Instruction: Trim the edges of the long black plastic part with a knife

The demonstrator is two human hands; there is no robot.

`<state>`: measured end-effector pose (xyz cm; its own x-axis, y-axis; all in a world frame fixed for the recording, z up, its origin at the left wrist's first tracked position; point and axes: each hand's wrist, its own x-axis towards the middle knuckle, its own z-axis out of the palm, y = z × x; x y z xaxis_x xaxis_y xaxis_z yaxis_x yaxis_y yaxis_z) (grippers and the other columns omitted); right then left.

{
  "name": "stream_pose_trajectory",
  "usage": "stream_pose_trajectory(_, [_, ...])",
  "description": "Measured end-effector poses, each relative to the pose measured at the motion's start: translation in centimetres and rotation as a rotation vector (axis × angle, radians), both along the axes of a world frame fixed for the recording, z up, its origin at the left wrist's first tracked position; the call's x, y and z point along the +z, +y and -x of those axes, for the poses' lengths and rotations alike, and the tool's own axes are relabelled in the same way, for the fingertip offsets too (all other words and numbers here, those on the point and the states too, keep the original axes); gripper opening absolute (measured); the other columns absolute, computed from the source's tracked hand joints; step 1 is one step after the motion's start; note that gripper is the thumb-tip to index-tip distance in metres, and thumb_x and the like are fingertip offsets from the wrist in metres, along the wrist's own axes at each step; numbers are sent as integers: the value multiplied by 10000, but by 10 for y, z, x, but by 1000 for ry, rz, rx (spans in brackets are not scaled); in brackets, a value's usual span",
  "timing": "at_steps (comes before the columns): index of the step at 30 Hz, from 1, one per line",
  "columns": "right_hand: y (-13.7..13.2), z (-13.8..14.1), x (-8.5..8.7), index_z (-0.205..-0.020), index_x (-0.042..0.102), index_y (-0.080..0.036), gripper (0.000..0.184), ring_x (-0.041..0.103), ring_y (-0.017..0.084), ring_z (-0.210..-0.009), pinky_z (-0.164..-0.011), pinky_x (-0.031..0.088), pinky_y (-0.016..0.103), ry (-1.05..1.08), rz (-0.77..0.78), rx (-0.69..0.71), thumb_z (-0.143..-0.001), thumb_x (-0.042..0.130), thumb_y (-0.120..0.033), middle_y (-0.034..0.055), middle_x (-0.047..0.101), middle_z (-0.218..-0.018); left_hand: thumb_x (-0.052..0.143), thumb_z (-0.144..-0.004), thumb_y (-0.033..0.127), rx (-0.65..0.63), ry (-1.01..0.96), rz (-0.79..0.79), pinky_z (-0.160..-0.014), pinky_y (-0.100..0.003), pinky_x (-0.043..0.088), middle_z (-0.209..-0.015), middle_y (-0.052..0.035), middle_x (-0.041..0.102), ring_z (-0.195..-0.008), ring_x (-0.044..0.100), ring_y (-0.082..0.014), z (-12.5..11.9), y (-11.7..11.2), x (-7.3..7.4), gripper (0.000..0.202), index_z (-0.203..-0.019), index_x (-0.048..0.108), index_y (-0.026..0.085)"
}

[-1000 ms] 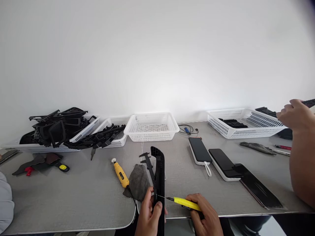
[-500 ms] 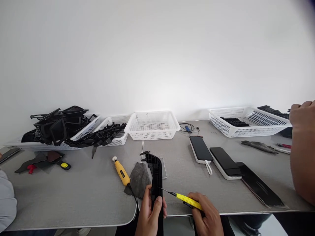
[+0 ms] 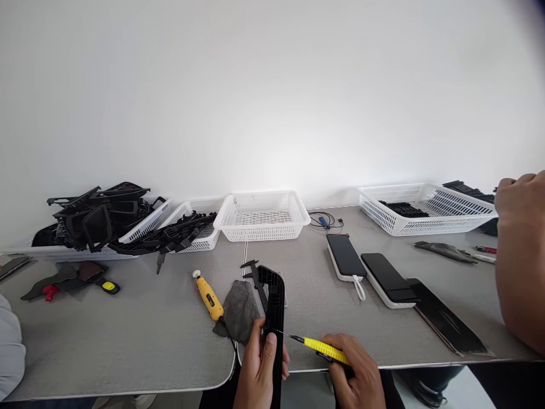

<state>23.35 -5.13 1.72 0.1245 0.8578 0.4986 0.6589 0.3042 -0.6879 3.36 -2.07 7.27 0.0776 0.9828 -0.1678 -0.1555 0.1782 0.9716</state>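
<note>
My left hand [image 3: 258,372] is wrapped round a long black plastic trim part [image 3: 275,309], held upright-tilted over the table's near edge. My right hand [image 3: 357,378] grips a yellow-handled utility knife [image 3: 321,349]; its thin blade tip touches the part's right edge just above my left thumb. A grey cloth [image 3: 240,309], a yellow rotary tool [image 3: 210,297] and a black caliper [image 3: 255,275] lie on the table just behind the part.
White baskets [image 3: 261,216] line the back wall; the left ones hold heaps of black parts [image 3: 100,218]. Two phones on power banks [image 3: 347,258] and a black strip [image 3: 447,325] lie right. Another person's arm [image 3: 519,255] reaches in at the far right by a basket [image 3: 426,209]. A sleeve [image 3: 11,346] shows at far left.
The black part has swayed slightly in my left hand, its top first shifting left, then back right. The knife tip stays on its edge. The other person's hand stays near the right basket.
</note>
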Motion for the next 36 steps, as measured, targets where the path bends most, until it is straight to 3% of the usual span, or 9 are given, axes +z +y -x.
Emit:
stream_pose_trajectory(10, [3,4,14,-985,710,-253,276,695,203,-709,-613,562,276,-13,-51,1,-866,507,-111,28,730,-828,555,-953,724,-39,115,-49,-620,-281,540,-726,0,660,-630,628,-171,-1,1,-3,633,-1297,591,195])
stream_pose_trajectory(14, [4,4,6,-1027,713,-251,275,705,201,-726,-621,573,272,-24,-71,-13,-878,523,-120,30,739,-863,550,-952,727,-38,112,-24,-620,-279,533,-725,4,653,-632,628,-172,-1,2,-5,637,-1307,579,199])
stream_pose_trajectory(18, [4,3,-6,-1072,690,-245,273,720,194,-766,-654,588,263,-42,-58,-72,-903,514,-124,37,734,-907,554,-958,708,-76,94,-55,-604,-263,513,-726,6,622,-609,597,-151,0,3,-8,512,-1055,612,209])
stream_pose_trajectory(20, [3,3,-10,-1086,682,-244,275,731,197,-796,-674,591,266,-50,-72,-128,-909,506,-127,44,733,-932,565,-960,693,-86,80,-74,-618,-260,515,-740,7,618,-619,594,-147,1,3,-8,483,-1013,600,214])
stream_pose_trajectory(25, [0,7,-19,-1090,671,-244,235,733,222,-852,-735,578,311,-63,-182,-220,-934,522,-151,64,746,-959,592,-958,674,-103,29,-54,-627,-256,513,-748,11,617,-625,592,-141,3,2,-7,477,-1064,605,209])
stream_pose_trajectory(31, [-3,9,-23,-1112,653,-244,187,707,240,-871,-775,546,361,-37,-180,-245,-978,530,-201,75,738,-958,634,-936,674,-68,26,-50,-608,-259,527,-731,10,640,-594,601,-139,3,1,-1,632,-1329,566,184])
stream_pose_trajectory(36, [-3,5,-21,-1116,643,-248,215,713,227,-839,-742,548,336,-109,-170,-215,-950,525,-180,55,735,-949,626,-935,686,-41,24,-25,-561,-240,522,-667,29,615,-544,593,-127,-1,2,2,531,-1134,611,194])
